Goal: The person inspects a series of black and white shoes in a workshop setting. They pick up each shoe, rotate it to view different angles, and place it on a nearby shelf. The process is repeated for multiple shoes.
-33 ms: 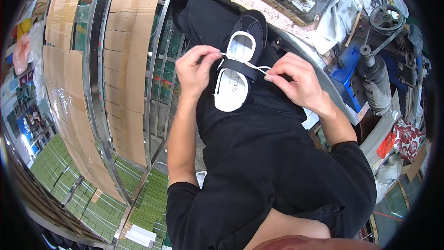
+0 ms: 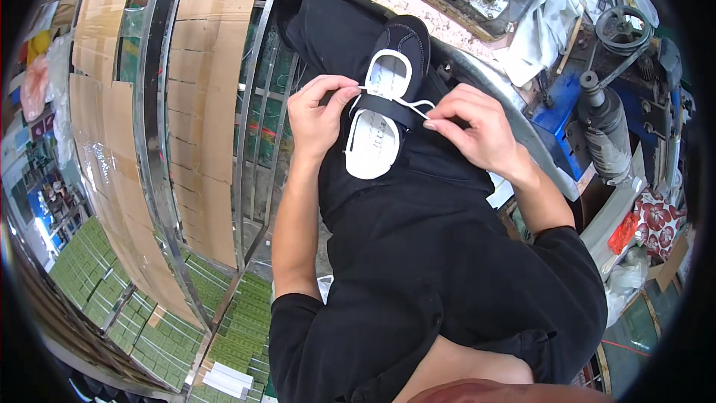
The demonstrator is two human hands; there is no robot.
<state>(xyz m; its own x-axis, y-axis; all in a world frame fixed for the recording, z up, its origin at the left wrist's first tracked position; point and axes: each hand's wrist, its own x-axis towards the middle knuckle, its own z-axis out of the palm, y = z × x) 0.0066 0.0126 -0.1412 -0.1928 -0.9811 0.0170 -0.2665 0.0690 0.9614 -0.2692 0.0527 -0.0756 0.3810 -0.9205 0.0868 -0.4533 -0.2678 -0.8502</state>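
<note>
Left fingers (image 2: 342, 95) and right fingers (image 2: 447, 110) pinch white cord (image 2: 418, 110) across a black shoe (image 2: 388, 109) lined white.

The shoe upper (image 2: 415, 51) looks matt cloth, the rack frame (image 2: 142, 119) glossy metal.

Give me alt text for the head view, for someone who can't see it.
Left hand and right hand pinch white lace on a black, white-lined shoe resting on the person's lap. Cardboard-lined metal rack left; machinery right.
</note>
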